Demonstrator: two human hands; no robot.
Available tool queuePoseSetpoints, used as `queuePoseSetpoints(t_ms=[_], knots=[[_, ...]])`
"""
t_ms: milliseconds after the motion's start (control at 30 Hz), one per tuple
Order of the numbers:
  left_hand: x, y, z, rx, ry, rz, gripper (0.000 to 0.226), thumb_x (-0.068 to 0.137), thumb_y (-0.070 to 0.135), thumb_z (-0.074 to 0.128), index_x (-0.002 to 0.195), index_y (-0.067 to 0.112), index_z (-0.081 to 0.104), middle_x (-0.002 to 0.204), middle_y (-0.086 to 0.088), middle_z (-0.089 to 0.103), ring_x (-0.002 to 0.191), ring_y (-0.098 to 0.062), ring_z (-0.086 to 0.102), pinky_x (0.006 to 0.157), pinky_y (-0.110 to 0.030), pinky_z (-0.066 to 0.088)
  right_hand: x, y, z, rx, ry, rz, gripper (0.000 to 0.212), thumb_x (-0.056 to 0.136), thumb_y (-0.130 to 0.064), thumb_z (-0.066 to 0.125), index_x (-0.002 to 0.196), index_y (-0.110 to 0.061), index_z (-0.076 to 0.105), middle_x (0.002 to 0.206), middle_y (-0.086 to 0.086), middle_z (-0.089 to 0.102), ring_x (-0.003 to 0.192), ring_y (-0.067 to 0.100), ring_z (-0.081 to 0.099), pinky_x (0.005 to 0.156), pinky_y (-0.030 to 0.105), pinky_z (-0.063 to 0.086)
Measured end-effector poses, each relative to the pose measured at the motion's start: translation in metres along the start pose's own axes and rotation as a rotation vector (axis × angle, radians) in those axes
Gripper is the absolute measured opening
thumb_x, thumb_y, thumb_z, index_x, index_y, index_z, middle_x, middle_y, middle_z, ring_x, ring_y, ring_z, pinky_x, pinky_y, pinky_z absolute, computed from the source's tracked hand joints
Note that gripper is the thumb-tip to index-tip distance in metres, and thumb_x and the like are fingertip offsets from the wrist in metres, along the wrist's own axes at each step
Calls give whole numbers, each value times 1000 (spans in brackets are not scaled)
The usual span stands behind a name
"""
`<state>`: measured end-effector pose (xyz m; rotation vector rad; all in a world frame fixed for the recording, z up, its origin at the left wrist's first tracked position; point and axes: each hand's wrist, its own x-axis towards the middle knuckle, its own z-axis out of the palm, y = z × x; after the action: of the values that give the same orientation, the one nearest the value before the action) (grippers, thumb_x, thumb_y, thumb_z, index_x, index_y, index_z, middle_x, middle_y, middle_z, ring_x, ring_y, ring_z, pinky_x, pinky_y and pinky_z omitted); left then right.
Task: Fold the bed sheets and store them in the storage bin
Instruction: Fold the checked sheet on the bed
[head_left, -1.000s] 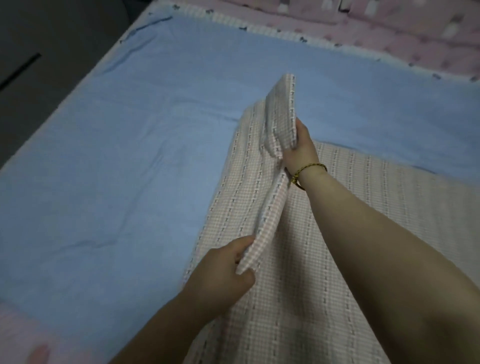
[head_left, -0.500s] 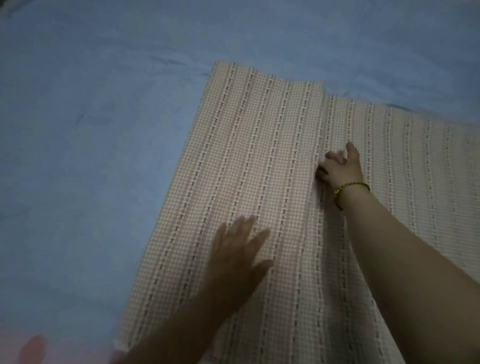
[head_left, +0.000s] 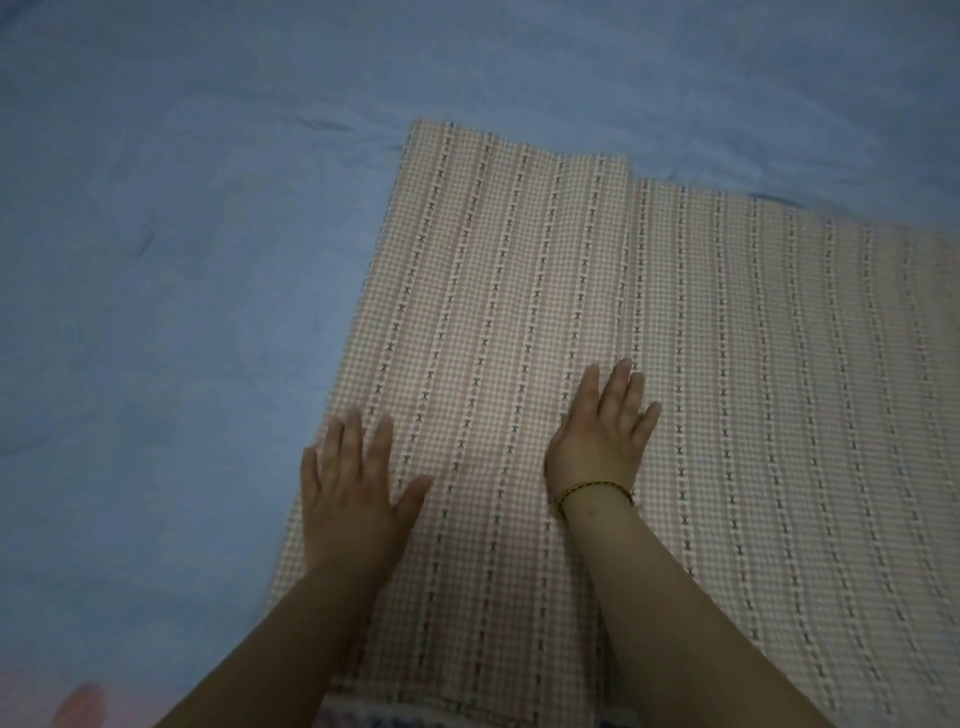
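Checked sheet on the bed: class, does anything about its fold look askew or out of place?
Yes. On the checked sheet, the folded-over left layer juts past the far edge of the layer to its right, leaving a step, so the edges do not line up. The left hand and right hand lie flat on it.

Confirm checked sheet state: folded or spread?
Folded: the checked sheet has a flap laid over its left part; flap edge runs to the right hand.

1. Dim, flat light; cool grey-blue cast; source not discernible.
2. No glare; shadows barely register.
3. Soft focus all over; the pattern of the checked sheet (head_left: 727, 364) smears toward right and bottom edges.
4. Pink smudge (head_left: 78, 706) lower left, blurred beyond reading.
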<state>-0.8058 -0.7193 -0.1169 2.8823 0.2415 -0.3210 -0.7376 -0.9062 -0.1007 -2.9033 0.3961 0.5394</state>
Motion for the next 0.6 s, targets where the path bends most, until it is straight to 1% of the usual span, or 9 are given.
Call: queuePoseSetpoints(t_ms=[67,133,200,233,267,300,367,500,600], knots=[[-10,-17,1,-116,40,-105,96,85,71,1,132,2,49,136,-27,44,125,-43,43,107,-41,13,5,-18,-9,-10,14,-19,69,95,-7,31,147,-18,-13,150,10,-30,138,25,-27,93,40,-36],[-17,-32,0,-189,0,-157,105,80,75,-4,135,-1,44,138,-28,42,126,-45,41,106,-53,25,14,-44,-19,-1,13,-104,60,100,-24,27,148,-24,-9,152,8,-27,139,25,-25,102,46,-29],[-18,-46,-1,-173,-88,-133,94,89,66,2,125,-7,51,122,-31,55,110,-49,55,85,-61,43,26,-80,-24,-2,-28,-205,58,99,-41,20,147,-27,-9,152,6,-25,140,25,-24,107,50,-20],[-18,-49,2,-157,-103,-106,87,93,60,5,122,-7,52,114,-31,60,104,-48,58,77,-60,47,31,-98,-25,8,-57,-240,61,98,-47,20,147,-27,-11,152,5,-25,140,25,-25,108,52,-18],[-18,-54,5,-158,-84,-86,80,94,57,6,121,-4,49,112,-29,62,107,-43,56,78,-56,49,35,-120,-25,31,-94,-261,66,96,-52,21,146,-27,-14,152,5,-25,140,26,-25,108,53,-17],[-19,-55,6,-173,-72,-71,75,95,56,6,123,-1,45,113,-27,62,112,-37,49,85,-50,47,39,-140,-23,60,-129,-263,72,94,-57,23,145,-27,-17,152,6,-26,139,27,-24,108,55,-16],[-20,-62,7,-212,-45,-32,69,95,56,6,127,4,40,117,-24,62,115,-28,38,97,-39,29,47,-178,-17,70,-181,-243,84,90,-62,30,143,-26,-23,151,8,-28,139,30,-23,108,57,-13],[-20,-70,14,-328,51,87,62,96,55,9,133,12,34,127,-14,56,126,-27,32,112,-22,3,61,-221,-7,-49,-223,-150,89,91,-48,42,140,-26,-29,149,13,-31,138,37,-22,106,64,-6],[-19,-79,22,-383,189,169,52,95,51,16,134,20,32,129,-7,48,126,-21,32,112,-22,11,69,-238,-8,-110,-204,-98,90,93,-30,47,140,-26,-29,148,17,-30,139,40,-18,107,64,0]])
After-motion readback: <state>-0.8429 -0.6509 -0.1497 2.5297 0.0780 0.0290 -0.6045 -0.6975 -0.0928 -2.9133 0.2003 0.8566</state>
